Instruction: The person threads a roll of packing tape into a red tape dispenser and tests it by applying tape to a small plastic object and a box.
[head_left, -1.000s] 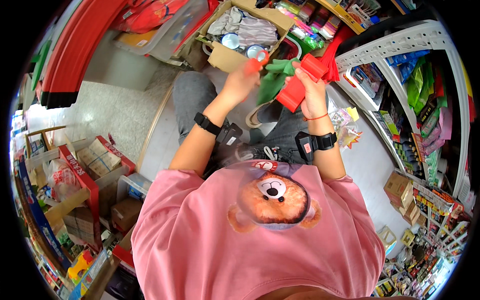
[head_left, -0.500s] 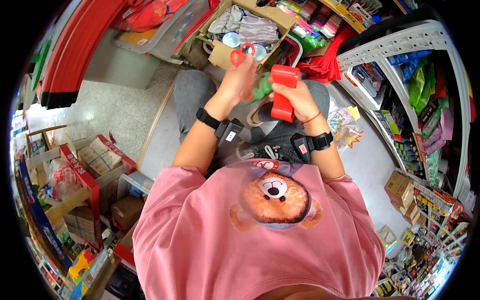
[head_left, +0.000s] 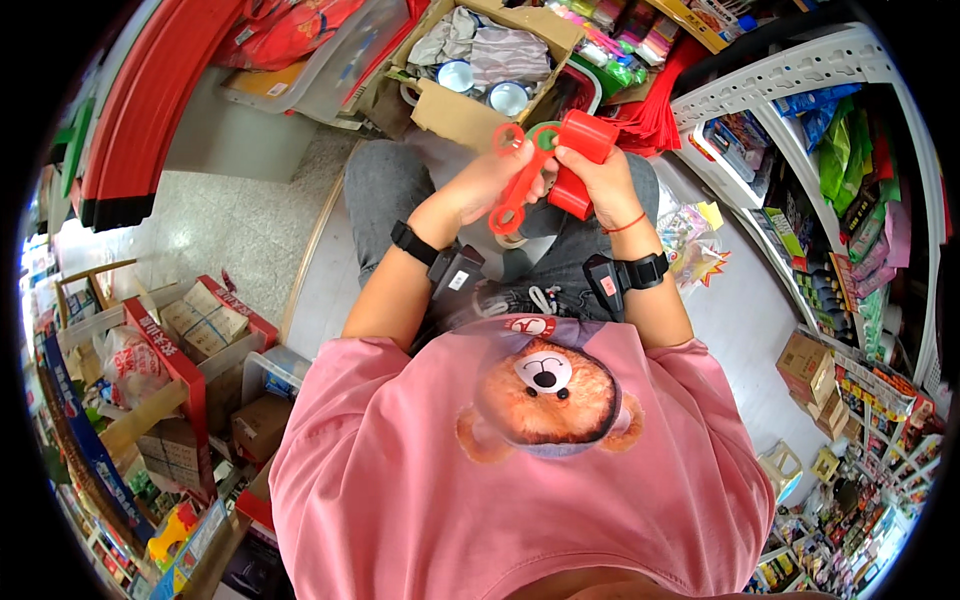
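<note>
My left hand (head_left: 492,182) is closed on a flat red plastic piece (head_left: 521,190) with a round ring at its lower end. Another red ring (head_left: 508,138) sticks up above that hand's fingers. In my right hand (head_left: 606,184) is a wider, glossy red plastic part (head_left: 588,137) with rounded ends, its middle covered by my thumb and fingers. A round green plastic part (head_left: 545,134) sits between the two red pieces, touching or nearly touching both. Both hands are close together above my lap, and their fingers partly hide how the pieces meet.
Beyond my hands stands an open cardboard box (head_left: 452,112) holding cloth-like wrapping and white cups (head_left: 508,97). Packed white shelving (head_left: 780,75) rises on the right. Red-edged boxes (head_left: 165,345) crowd the left, and small cartons (head_left: 806,368) are stacked at the right.
My hands have come together, and the flat red piece in the left has swung over against the green part. The wide red part has tilted and moved slightly up and right.
</note>
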